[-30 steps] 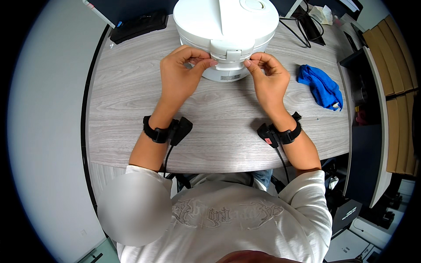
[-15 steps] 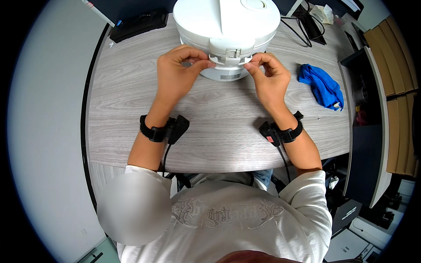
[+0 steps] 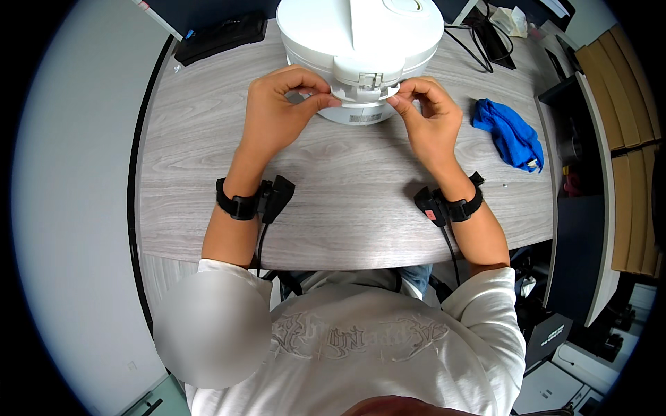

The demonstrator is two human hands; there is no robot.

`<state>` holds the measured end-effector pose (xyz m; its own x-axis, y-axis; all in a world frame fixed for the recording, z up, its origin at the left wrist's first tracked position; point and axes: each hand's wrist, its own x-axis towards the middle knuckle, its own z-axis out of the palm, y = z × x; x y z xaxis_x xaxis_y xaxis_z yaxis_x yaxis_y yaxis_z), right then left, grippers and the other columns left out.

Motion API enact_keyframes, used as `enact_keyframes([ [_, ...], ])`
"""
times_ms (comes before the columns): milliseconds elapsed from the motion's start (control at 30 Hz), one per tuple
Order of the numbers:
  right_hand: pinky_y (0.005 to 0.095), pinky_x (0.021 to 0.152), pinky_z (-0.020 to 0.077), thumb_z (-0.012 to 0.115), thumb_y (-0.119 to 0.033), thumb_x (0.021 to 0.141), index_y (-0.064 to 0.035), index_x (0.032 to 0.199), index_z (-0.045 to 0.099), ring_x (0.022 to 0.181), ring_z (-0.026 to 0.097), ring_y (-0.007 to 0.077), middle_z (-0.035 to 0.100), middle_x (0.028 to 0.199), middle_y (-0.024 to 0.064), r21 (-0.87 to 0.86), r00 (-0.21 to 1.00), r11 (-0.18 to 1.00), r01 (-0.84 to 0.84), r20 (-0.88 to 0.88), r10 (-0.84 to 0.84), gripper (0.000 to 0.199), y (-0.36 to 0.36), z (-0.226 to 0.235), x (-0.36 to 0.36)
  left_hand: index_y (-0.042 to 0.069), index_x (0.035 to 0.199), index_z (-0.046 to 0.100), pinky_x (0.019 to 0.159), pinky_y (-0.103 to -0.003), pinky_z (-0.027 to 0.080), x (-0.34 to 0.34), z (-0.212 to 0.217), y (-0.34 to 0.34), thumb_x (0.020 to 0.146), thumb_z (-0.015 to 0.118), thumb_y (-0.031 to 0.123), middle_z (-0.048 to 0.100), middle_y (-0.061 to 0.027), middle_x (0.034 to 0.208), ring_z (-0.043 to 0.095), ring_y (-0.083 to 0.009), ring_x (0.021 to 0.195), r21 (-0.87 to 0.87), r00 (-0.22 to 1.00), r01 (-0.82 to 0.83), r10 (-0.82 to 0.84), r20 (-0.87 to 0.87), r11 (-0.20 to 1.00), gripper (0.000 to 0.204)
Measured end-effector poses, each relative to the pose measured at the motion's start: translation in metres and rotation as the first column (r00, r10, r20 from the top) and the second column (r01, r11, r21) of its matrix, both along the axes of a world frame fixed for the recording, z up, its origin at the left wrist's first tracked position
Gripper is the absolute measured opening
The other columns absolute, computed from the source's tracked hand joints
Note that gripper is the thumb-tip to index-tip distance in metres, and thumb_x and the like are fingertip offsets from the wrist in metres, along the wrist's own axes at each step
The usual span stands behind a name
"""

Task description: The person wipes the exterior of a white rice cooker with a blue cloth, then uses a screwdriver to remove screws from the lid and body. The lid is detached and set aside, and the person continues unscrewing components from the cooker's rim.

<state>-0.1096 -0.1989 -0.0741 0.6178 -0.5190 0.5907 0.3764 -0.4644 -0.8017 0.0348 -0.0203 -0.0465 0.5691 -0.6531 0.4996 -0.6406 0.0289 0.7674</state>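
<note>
A round white lidded appliance point(image 3: 316, 31) stands at the far side of the table, with a latch point(image 3: 370, 80) at its front edge. Just under that latch is a curved white plastic piece point(image 3: 368, 100). My left hand point(image 3: 281, 104) pinches the piece's left end between thumb and index finger. At its right end, my right hand point(image 3: 429, 114) does the same. Whether the piece is joined to the appliance cannot be made out. Both wrists wear black straps with small cabled boxes.
A crumpled blue cloth point(image 3: 510, 135) lies on the wood-grain table point(image 3: 340, 201) to the right. At the far left sits a black case point(image 3: 220, 40). Black cables point(image 3: 479, 48) run at the back right, near a shelf unit point(image 3: 590, 229) and brown cartons point(image 3: 628, 97).
Both hands keep their pinch on the curved piece. My wrists have shifted slightly, the left one to the left, the right one to the right. The appliance has barely moved.
</note>
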Motion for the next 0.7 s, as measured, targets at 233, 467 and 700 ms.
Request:
enact_keyframes([
  [233, 0.0249, 0.072, 0.0505, 0.08, 0.003, 0.079, -0.0006, 0.093, 0.071, 0.078, 0.061, 0.0115, 0.069, 0.089, 0.0051, -0.019, 0.998, 0.998, -0.061, -0.018, 0.061, 0.017, -0.002, -0.002, -0.008, 0.005, 0.082, 0.075, 0.07, -0.028, 0.052, 0.004, 0.005, 0.006, 0.073, 0.086, 0.007, 0.074, -0.0034, 0.081, 0.068, -0.0144, 0.076, 0.072, 0.993, 0.09, -0.095, 0.066, 0.993, 0.015],
  [467, 0.0266, 0.067, 0.0491, 0.081, 0.003, 0.075, -0.0024, 0.094, 0.074, 0.074, 0.062, 0.0142, 0.07, 0.083, 0.0061, -0.203, 0.99, 0.971, -0.123, -0.086, 0.107, 0.02, -0.01, 0.026, -0.052, 0.005, 0.087, 0.076, 0.068, -0.028, 0.052, -0.023, 0.016, -0.003, 0.078, 0.083, 0.007, 0.075, -0.0047, 0.081, 0.068, -0.0135, 0.075, 0.126, 0.982, 0.093, -0.112, 0.15, 0.988, 0.012],
  [700, 0.0305, 0.065, 0.0488, 0.081, 0.003, 0.074, -0.001, 0.089, 0.076, 0.077, 0.064, 0.0205, 0.07, 0.086, 0.0087, -0.449, 0.976, 0.893, 0.024, -0.183, -0.117, 0.016, -0.048, 0.052, -0.138, 0.004, 0.118, 0.07, 0.076, -0.025, 0.053, -0.08, 0.015, -0.052, 0.083, 0.078, 0.006, 0.074, -0.006, 0.092, 0.068, -0.0129, 0.081, 0.205, 0.929, 0.371, -0.364, -0.073, 0.906, 0.036],
])
